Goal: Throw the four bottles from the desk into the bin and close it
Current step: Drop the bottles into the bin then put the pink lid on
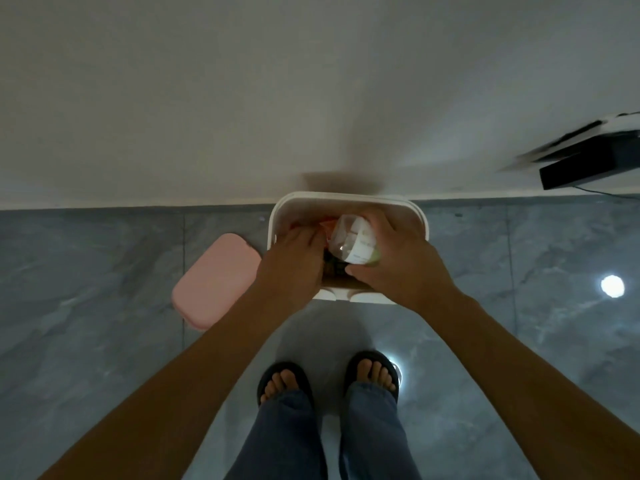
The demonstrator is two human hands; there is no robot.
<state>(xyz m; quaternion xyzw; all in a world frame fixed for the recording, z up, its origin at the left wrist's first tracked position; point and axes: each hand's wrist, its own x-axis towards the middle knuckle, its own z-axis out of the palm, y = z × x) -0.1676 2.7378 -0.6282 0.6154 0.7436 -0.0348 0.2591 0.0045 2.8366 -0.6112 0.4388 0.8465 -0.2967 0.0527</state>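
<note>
A white bin (346,199) stands open on the floor against the wall, straight ahead of my feet. My right hand (398,261) is over its mouth, gripping a clear plastic bottle (353,244) with a white label, tilted into the bin. My left hand (294,261) reaches into the left side of the bin with its fingers curled down; something orange (327,225) shows just past the fingertips, and I cannot tell whether the hand holds it. Dark contents lie deeper inside. The bin's pink lid (214,280) lies flat on the floor to the left.
Grey glossy floor tiles (86,271) surround the bin, with light reflections at the right. A white wall (242,98) rises behind it. A dark desk edge (588,164) juts in at the upper right. My feet in dark sandals (284,379) stand just before the bin.
</note>
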